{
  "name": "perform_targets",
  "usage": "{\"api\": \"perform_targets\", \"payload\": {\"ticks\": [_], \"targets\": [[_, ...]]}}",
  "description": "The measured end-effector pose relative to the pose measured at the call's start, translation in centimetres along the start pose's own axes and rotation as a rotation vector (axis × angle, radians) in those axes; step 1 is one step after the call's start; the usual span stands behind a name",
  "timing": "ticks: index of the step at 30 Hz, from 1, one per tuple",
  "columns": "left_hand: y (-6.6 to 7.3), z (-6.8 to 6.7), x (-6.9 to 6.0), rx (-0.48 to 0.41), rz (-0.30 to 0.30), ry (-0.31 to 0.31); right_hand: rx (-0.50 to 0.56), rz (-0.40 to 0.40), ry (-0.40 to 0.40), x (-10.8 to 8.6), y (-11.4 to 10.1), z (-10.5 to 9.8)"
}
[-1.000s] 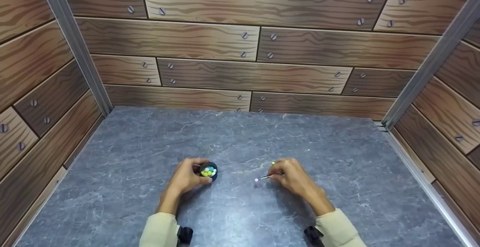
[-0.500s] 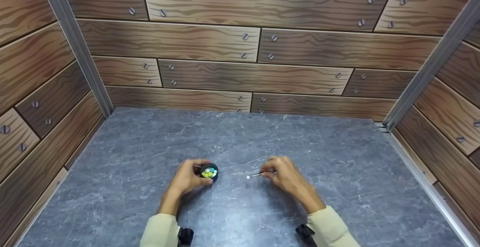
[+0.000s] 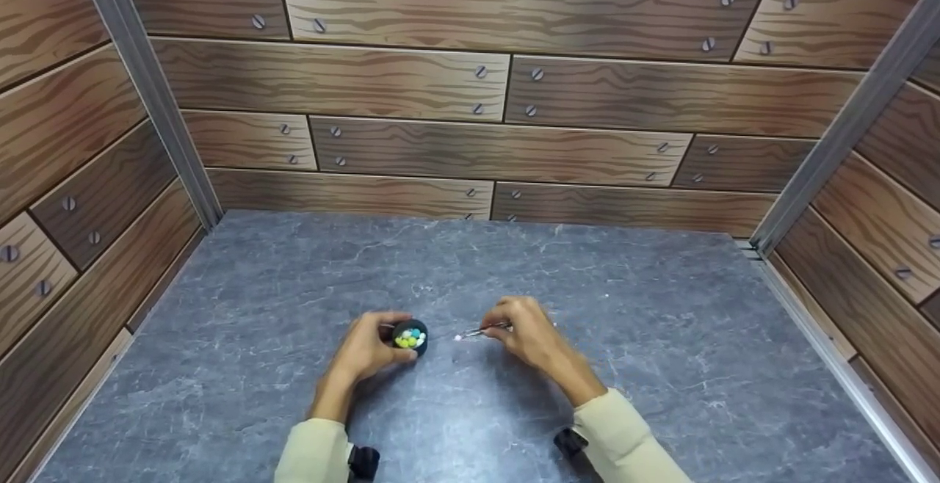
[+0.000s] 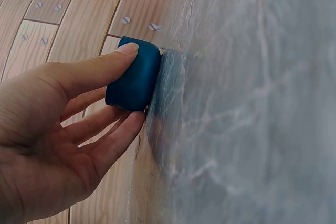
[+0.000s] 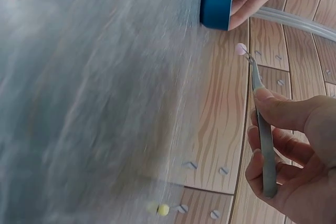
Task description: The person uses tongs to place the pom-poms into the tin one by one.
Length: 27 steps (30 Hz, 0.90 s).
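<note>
My left hand [image 3: 365,347] grips a small blue round cup [image 4: 135,77] standing on the table, thumb on one side and fingers on the other. Inside the cup lie several beads [image 3: 410,338], yellow-green, white and turquoise. Over to its right, my right hand [image 3: 525,330] pinches metal tweezers [image 5: 265,140] between thumb and fingers. Their curved tips hold a pale pink bead [image 5: 240,49] in the air, a short way right of the cup. A yellow bead [image 5: 163,210] rests on the table, visible in the right wrist view; in the head view it cannot be made out.
The grey marbled table [image 3: 294,270] is bounded by wood-plank-patterned walls [image 3: 411,79] at the back and both sides. Metal posts [image 3: 158,94] stand at the back corners. A tiny white speck [image 3: 606,295] shows on the table to the right.
My right hand has moved left, bringing the tweezers and pink bead closer to the cup. The yellow bead beside the hand has dropped from the head view. The left hand and cup stay put.
</note>
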State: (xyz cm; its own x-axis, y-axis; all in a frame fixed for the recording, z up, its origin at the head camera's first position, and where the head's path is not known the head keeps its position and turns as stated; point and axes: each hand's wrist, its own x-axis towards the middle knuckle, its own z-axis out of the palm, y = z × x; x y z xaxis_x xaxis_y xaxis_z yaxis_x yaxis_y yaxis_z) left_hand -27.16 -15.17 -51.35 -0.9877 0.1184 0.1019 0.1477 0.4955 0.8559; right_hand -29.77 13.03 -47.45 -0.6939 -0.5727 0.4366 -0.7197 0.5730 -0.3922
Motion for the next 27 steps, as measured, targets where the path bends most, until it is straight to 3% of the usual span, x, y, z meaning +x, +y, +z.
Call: {"api": "perform_targets", "payload": {"ticks": [15,27], "targets": [[0.1,-0.2,-0.1,0.013,0.026,0.007,-0.025,-0.068,0.009,2.7,-2.3,1.9],[0.0,-0.1,0.1,-0.009,0.042,-0.006,-0.007,-0.056,-0.032,4.0,-3.6,3.8]]}}
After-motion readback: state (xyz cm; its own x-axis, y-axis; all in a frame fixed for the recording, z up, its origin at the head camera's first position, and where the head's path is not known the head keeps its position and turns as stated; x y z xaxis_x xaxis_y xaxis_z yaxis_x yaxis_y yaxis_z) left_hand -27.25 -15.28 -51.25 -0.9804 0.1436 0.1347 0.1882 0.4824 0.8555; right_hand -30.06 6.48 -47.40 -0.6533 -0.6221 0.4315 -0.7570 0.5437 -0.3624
